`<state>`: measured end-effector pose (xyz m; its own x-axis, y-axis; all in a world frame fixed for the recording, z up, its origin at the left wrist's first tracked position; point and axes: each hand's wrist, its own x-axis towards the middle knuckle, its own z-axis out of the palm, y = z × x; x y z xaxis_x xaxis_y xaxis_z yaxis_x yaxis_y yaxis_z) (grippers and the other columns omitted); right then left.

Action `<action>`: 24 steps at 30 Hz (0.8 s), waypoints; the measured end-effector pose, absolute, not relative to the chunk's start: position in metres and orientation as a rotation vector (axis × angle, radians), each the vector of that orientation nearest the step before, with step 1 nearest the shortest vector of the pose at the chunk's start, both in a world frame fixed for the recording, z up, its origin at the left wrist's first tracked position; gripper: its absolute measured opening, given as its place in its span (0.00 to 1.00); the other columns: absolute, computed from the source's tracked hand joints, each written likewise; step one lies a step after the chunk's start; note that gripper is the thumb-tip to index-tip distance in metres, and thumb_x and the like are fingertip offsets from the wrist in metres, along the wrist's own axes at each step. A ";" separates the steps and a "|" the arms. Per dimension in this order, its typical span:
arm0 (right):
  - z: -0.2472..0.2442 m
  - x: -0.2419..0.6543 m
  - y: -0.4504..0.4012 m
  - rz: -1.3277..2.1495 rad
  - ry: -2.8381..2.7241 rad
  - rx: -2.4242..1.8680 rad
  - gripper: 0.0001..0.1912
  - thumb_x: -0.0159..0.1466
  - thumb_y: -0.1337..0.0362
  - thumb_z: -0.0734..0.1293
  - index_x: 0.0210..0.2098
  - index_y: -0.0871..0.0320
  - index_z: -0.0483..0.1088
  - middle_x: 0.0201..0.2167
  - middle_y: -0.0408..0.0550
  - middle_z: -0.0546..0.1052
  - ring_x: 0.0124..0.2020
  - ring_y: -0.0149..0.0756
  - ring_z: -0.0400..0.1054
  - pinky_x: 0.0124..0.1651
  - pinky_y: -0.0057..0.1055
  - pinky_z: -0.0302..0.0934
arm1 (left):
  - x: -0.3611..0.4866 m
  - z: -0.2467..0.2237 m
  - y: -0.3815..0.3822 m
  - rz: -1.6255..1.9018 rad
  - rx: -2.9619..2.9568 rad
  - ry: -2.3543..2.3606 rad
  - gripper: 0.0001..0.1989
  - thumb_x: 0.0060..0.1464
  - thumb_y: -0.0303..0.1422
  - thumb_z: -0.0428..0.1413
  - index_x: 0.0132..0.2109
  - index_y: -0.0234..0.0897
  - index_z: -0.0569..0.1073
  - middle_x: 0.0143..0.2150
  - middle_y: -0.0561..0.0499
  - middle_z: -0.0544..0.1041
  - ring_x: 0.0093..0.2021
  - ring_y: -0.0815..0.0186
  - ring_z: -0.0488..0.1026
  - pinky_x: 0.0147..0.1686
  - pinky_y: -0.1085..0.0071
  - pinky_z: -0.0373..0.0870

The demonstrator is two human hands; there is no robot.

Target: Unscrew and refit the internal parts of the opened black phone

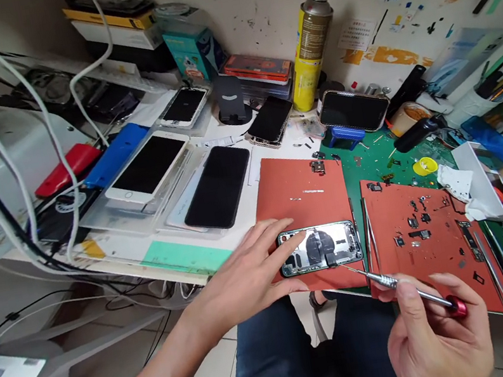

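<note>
An opened phone housing (344, 240) lies sideways on the left red mat (301, 196), its silvery inside facing up with a dark round coil in the middle. My left hand (251, 272) rests over its left end, fingers spread, with the index fingertip on the housing. In my right hand (437, 331) is a slim metal screwdriver (385, 280) with a red end cap, held between thumb and fingers. Its thin tip points at the housing's lower edge, near the middle; whether it touches cannot be made out.
Small phone parts (420, 234) and tweezers (370, 239) lie on the right red mat (405, 272). Behind stand a yellow spray can (306, 70) and a propped phone (354, 110). A black phone (218, 187) and a white phone (147, 167) lie to the left. Cables hang at far left.
</note>
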<state>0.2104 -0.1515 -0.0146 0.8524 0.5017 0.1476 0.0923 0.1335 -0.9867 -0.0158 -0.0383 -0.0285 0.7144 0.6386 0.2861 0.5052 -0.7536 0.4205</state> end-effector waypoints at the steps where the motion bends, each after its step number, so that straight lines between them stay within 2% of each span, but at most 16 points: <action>1: -0.015 0.212 -0.156 0.353 -0.499 -1.430 0.25 0.57 0.61 0.86 0.46 0.56 0.73 0.29 0.44 0.87 0.23 0.36 0.81 0.26 0.25 0.77 | -0.016 -0.027 -0.038 0.565 2.628 0.889 0.32 0.70 0.51 0.59 0.72 0.39 0.67 0.71 0.34 0.72 0.70 0.42 0.69 0.63 0.44 0.78; 7: -0.023 0.217 -0.162 0.387 -0.517 -1.398 0.25 0.58 0.60 0.86 0.47 0.56 0.72 0.29 0.44 0.87 0.25 0.36 0.82 0.32 0.27 0.80 | -0.012 -0.014 -0.032 0.434 2.718 0.809 0.26 0.75 0.43 0.57 0.69 0.30 0.70 0.63 0.32 0.76 0.63 0.44 0.74 0.61 0.44 0.79; 14: -0.029 0.220 -0.157 0.316 -0.568 -1.399 0.24 0.59 0.62 0.85 0.48 0.55 0.73 0.29 0.41 0.85 0.28 0.37 0.83 0.33 0.31 0.81 | -0.007 -0.017 -0.023 0.527 2.586 0.786 0.26 0.70 0.40 0.63 0.68 0.32 0.71 0.60 0.35 0.77 0.62 0.47 0.74 0.61 0.48 0.78; 24: -0.031 0.218 -0.158 0.307 -0.614 -1.415 0.23 0.61 0.63 0.84 0.49 0.55 0.73 0.30 0.41 0.85 0.27 0.37 0.82 0.33 0.32 0.81 | -0.006 -0.024 -0.022 0.532 2.637 0.754 0.26 0.71 0.39 0.58 0.70 0.30 0.71 0.59 0.34 0.75 0.59 0.46 0.73 0.58 0.48 0.78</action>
